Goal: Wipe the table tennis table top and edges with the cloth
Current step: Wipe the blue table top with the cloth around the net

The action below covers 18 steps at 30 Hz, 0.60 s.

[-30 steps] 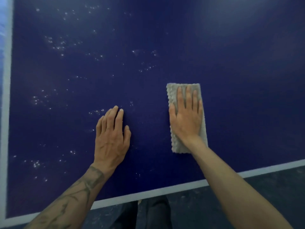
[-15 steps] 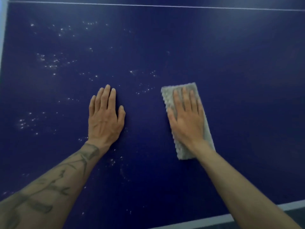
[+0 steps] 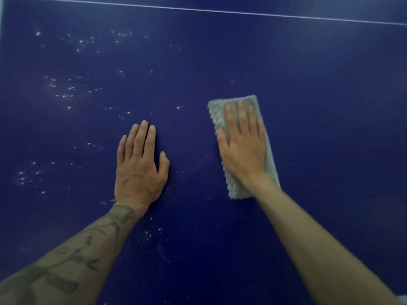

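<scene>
The dark blue table tennis table top (image 3: pixel 308 84) fills your whole view, with a thin white line (image 3: pixel 242 12) running across its far part. Pale specks (image 3: pixel 63 91) are scattered over the left half of the surface, and a few more lie near your left forearm. Your right hand (image 3: pixel 243 148) lies flat on the grey folded cloth (image 3: pixel 233 188), fingers straight and close together, pressing it onto the table right of centre; the cloth's nubby left edge and its near end show past your palm and wrist. Your left hand (image 3: pixel 139 170) rests palm down on the bare table just left of the cloth, apart from it, fingers straight and holding nothing. The left forearm carries a dark tattoo (image 3: pixel 72 258).
</scene>
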{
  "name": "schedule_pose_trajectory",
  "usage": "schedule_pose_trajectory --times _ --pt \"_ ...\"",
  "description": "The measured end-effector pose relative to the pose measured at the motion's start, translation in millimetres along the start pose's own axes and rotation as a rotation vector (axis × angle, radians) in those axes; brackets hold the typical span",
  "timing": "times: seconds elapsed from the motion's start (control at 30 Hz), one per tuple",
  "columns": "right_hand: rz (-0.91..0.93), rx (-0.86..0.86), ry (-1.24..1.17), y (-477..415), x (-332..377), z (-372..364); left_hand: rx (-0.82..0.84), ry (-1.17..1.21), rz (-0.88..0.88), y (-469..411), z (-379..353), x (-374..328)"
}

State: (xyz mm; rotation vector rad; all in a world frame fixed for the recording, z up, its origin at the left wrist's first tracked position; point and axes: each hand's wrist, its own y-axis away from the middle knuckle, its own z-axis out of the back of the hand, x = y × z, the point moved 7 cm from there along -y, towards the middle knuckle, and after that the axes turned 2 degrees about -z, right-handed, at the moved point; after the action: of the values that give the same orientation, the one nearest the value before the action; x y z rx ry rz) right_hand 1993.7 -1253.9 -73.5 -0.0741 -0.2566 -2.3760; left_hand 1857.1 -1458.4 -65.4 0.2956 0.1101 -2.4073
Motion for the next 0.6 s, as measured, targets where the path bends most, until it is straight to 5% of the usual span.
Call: schedule_pose_trajectory --times 0.17,0.33,0.6 --pt "-0.091 -0.044 -0.059 -52.8 41.6 6.6 -0.003 -0.007 -0.003 -0.4 -1.9 1.7" --pt "0.317 0.002 -0.036 18.0 80.8 -11.0 -0.019 -0.007 -0.008 -0.7 -1.9 1.8" --pt "-0.143 -0.062 -0.02 -101.1 14.2 21.9 -0.027 -0.002 -0.013 -1.9 -4.9 2.5"
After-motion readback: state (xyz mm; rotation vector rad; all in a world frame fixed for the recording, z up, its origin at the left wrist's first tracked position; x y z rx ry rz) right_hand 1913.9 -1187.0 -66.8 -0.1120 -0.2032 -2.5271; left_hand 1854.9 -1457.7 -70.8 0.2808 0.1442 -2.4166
